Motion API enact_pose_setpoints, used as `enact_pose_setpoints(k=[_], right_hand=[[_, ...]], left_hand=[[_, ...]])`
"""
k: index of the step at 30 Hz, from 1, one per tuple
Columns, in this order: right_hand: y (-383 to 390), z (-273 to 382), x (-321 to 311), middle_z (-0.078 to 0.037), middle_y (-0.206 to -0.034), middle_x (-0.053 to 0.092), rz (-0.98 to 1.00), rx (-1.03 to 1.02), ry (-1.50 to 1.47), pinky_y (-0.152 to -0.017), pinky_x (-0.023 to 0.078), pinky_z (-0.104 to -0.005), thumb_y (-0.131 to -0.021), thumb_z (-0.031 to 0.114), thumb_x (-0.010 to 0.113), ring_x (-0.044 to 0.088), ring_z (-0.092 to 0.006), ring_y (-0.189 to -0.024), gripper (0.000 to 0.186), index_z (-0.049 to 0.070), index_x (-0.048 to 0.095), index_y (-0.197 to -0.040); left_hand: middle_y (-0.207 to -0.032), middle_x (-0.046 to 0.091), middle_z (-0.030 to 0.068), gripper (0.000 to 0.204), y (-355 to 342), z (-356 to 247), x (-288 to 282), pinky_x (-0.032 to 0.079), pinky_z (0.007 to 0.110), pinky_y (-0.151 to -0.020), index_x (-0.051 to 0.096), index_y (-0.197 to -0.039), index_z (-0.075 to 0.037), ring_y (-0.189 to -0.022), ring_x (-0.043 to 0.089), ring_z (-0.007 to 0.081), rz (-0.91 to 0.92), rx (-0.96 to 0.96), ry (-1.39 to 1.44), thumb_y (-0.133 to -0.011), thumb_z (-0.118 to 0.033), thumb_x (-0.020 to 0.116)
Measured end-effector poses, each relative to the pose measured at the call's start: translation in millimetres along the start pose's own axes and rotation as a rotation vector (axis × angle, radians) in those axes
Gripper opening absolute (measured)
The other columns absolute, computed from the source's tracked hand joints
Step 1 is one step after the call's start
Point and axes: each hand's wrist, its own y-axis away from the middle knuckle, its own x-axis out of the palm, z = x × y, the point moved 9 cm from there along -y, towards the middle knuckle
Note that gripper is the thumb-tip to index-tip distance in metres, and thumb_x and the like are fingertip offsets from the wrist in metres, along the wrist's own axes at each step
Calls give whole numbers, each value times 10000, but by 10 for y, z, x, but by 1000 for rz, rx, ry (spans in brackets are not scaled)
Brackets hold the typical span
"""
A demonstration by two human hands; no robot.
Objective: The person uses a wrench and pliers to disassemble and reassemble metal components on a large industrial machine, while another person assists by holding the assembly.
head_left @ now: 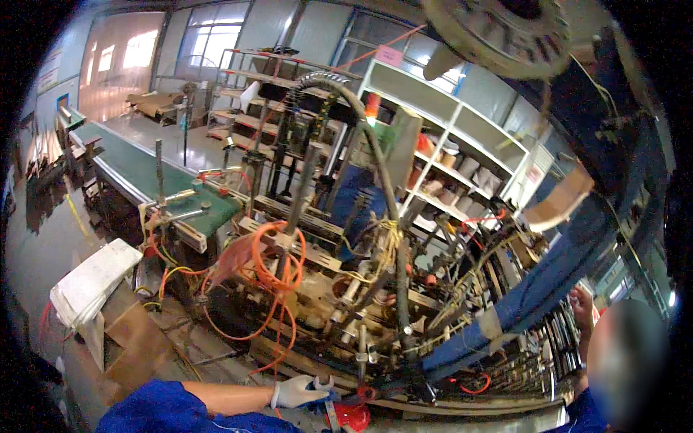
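My left hand (pixel 297 392), in a pale work glove, reaches in from the lower left at the near edge of a machine. Its fingers are closed; what they grip is small and blurred. A narrow grey metal strip (pixel 332 417) shows just below the fingertips, and I cannot tell whether the hand holds it. Close to the right of it is a red object (pixel 352 417), partly cut off by the lower edge. Above the hand hangs a coiled orange air hose (pixel 278 263) on the grimy machine (pixel 310 307). My right hand is not in view.
A green conveyor belt (pixel 137 166) runs off to the far left. White stacked sheets (pixel 94 281) lie beside cardboard at left. A thick blue-wrapped hose (pixel 520 296) crosses the right side. Another person's hand (pixel 581 307) is at far right. White shelving (pixel 455 130) stands behind.
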Motion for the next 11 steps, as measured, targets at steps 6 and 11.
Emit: enact_pose_setpoints(k=[6, 11], right_hand=[[-530, 513, 459, -165, -1112, 703, 362, 14, -15, -917, 516, -337, -880, 222, 767, 666, -267, -1014, 490, 66, 623, -1322], [-638, -265, 1083, -93, -1010, 707, 15, 169, -291, -896, 518, -340, -852, 129, 779, 623, -199, -941, 545, 88, 600, -1365]], left_hand=[[-852, 636, 63, 364, 533, -293, -888, 421, 421, -724, 681, -1160, -55, -742, 533, 183, -211, 64, -66, -1016, -381, 610], [-941, 696, 121, 411, 742, -585, -1328, 480, 430, -797, 657, -1248, -51, -782, 602, 237, -263, 232, 10, -992, -371, 636]])
